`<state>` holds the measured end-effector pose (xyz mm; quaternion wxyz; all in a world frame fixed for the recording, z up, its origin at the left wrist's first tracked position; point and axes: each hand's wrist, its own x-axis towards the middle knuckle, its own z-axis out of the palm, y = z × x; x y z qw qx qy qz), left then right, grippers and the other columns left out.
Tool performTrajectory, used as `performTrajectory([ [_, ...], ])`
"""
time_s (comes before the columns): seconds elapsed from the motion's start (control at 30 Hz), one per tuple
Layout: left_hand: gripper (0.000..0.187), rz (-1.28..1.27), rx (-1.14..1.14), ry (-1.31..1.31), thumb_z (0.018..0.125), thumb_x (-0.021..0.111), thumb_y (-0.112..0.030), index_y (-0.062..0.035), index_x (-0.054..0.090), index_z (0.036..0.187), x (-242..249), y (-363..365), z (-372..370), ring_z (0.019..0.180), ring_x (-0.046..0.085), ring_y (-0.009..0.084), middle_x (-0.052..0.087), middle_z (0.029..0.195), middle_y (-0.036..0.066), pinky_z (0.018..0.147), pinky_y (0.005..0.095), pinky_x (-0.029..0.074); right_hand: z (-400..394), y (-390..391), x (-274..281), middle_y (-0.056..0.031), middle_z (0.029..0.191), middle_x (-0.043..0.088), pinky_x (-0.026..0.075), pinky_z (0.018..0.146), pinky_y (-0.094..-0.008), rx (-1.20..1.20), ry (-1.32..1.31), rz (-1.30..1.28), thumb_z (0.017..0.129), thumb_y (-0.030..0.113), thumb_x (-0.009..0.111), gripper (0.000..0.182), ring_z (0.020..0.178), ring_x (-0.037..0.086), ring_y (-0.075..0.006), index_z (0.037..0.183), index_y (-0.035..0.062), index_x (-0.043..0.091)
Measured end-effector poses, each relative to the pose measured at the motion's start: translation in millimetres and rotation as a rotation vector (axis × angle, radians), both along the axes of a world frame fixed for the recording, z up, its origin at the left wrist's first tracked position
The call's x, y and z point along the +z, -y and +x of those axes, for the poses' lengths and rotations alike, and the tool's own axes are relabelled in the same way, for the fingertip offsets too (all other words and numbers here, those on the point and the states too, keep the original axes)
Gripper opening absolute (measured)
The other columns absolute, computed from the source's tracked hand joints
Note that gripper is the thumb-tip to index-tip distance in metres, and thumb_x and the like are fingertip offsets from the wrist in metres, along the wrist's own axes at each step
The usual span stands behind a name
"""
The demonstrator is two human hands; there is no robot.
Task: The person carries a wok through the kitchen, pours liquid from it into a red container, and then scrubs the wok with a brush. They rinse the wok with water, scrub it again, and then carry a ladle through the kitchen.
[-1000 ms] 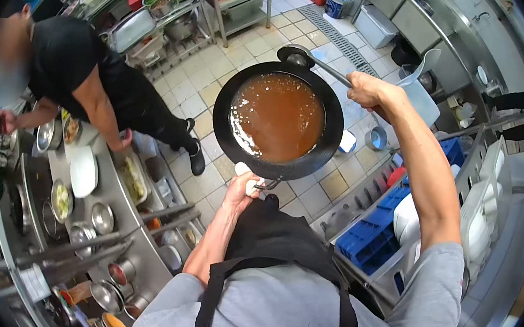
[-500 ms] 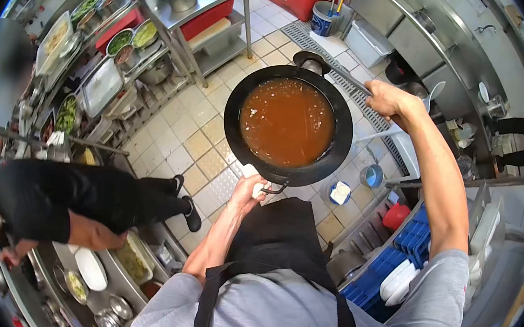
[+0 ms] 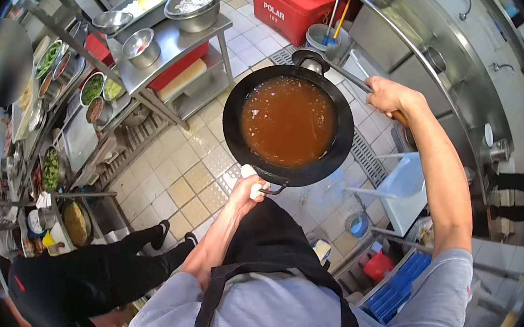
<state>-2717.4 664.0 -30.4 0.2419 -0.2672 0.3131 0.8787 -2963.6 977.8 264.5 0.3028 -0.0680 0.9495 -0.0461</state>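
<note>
A black wok (image 3: 234, 122) full of brown liquid (image 3: 288, 125), with pale bits afloat in it, is held up over the tiled floor. At its near side my left hand (image 3: 249, 191) is closed round the loop handle with a white cloth (image 3: 249, 172) in the grip. My right hand (image 3: 389, 99) is wrapped round the long handle of a ladle (image 3: 348, 77). The ladle's dark bowl rests near the wok's far rim, by the metal end there.
A co-worker in black (image 3: 64, 283) stands at the lower left. Beyond the wok are a steel table (image 3: 150, 69) with bowls, a red cooler (image 3: 284, 9) and a bucket (image 3: 320, 37). A pale blue stool (image 3: 404, 178) stands right; blue crates (image 3: 399, 286) are at the lower right.
The surroundings have shifted in view: the steel table and stool show more fully, and the co-worker appears lower. Both hands keep their grips, and the wok stays in front of me.
</note>
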Motion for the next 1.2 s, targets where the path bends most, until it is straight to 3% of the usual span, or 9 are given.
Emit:
performTrajectory([
  [0.13, 0.012, 0.020, -0.038, -0.038, 0.088, 0.061, -0.006, -0.0030, 0.058, 0.100, -3, -16, -104, 0.064, 0.064, 0.0185, 0.065, 0.082, 0.013, 0.043, 0.0259, 0.044, -102, -18, 3, -0.0198, 0.079, 0.068, 0.051, 0.055, -0.0450, -0.002, -0.005, -0.030, 0.094, 0.011, 0.054, 0.035, 0.059, 0.066, -0.0276, 0.123, -0.0091, 0.057],
  [0.27, 0.014, -0.006, -0.012, -0.055, 0.088, 0.062, -0.005, -0.0030, 0.058, 0.100, 7, -32, -206, 0.066, 0.064, 0.0195, 0.065, 0.084, 0.015, 0.042, 0.0257, 0.043, -199, -25, 17, -0.0164, 0.074, 0.064, 0.049, 0.054, -0.0441, -0.014, 0.008, -0.029, 0.091, 0.008, 0.054, 0.040, 0.056, 0.064, -0.0261, 0.128, -0.0085, 0.056],
  [0.43, 0.015, 0.001, 0.025, -0.058, 0.087, 0.063, -0.005, -0.0020, 0.057, 0.101, 6, -48, -321, 0.069, 0.067, 0.0230, 0.067, 0.087, 0.018, 0.042, 0.0261, 0.042, -327, -41, 16, -0.0148, 0.071, 0.063, 0.046, 0.051, -0.0434, 0.055, -0.003, -0.064, 0.087, 0.007, 0.055, 0.025, 0.055, 0.063, -0.0258, 0.110, -0.0040, 0.060],
  [0.67, 0.020, 0.014, 0.143, -0.046, 0.086, 0.064, -0.005, -0.0014, 0.054, 0.103, -4, -71, -465, 0.067, 0.066, 0.0229, 0.066, 0.086, 0.019, 0.042, 0.0260, 0.042, -521, -44, 7, -0.0107, 0.064, 0.059, 0.045, 0.048, -0.0406, 0.219, -0.004, -0.097, 0.087, 0.006, 0.056, 0.017, 0.048, 0.058, -0.0241, 0.101, -0.0027, 0.059],
  [0.7, 0.023, 0.023, 0.171, -0.029, 0.085, 0.065, -0.004, -0.0010, 0.052, 0.104, 0, -72, -483, 0.066, 0.065, 0.0221, 0.066, 0.086, 0.020, 0.042, 0.0260, 0.043, -546, -36, 12, -0.0121, 0.073, 0.058, 0.047, 0.048, -0.0391, 0.188, 0.063, -0.039, 0.089, 0.008, 0.055, 0.028, 0.053, 0.058, -0.0226, 0.115, -0.0029, 0.057],
  [0.83, 0.020, 0.007, 0.205, -0.028, 0.086, 0.065, -0.006, -0.0014, 0.053, 0.102, 0, -71, -558, 0.064, 0.063, 0.0210, 0.066, 0.086, 0.020, 0.042, 0.0257, 0.044, -636, -14, 10, -0.0116, 0.074, 0.058, 0.047, 0.047, -0.0381, 0.238, 0.046, -0.085, 0.087, 0.003, 0.051, 0.032, 0.052, 0.057, -0.0216, 0.118, -0.0029, 0.058],
  [0.93, 0.017, -0.028, 0.243, -0.012, 0.088, 0.064, -0.007, -0.0016, 0.054, 0.101, 2, -62, -614, 0.064, 0.064, 0.0214, 0.066, 0.086, 0.021, 0.042, 0.0258, 0.045, -701, 10, 16, -0.0103, 0.065, 0.055, 0.042, 0.044, -0.0384, 0.272, 0.053, -0.108, 0.090, 0.004, 0.053, 0.015, 0.047, 0.053, -0.0218, 0.103, -0.0031, 0.057],
  [1.1, 0.014, 0.005, 0.322, -0.005, 0.090, 0.063, -0.010, -0.0027, 0.055, 0.099, -2, -40, -701, 0.065, 0.065, 0.0220, 0.066, 0.086, 0.020, 0.042, 0.0258, 0.043, -794, 55, 16, -0.0041, 0.063, 0.047, 0.036, 0.043, -0.0367, 0.256, 0.053, -0.144, 0.092, 0.004, 0.052, 0.014, 0.046, 0.045, -0.0194, 0.104, -0.0003, 0.057],
  [1.2, 0.014, 0.005, 0.347, 0.015, 0.090, 0.063, -0.010, -0.0030, 0.056, 0.099, 3, -19, -749, 0.068, 0.066, 0.0220, 0.067, 0.085, 0.019, 0.042, 0.0258, 0.042, -859, 84, 8, -0.0105, 0.074, 0.059, 0.043, 0.046, -0.0370, 0.294, 0.016, -0.087, 0.087, 0.003, 0.052, 0.029, 0.052, 0.052, -0.0201, 0.112, -0.0026, 0.063],
])
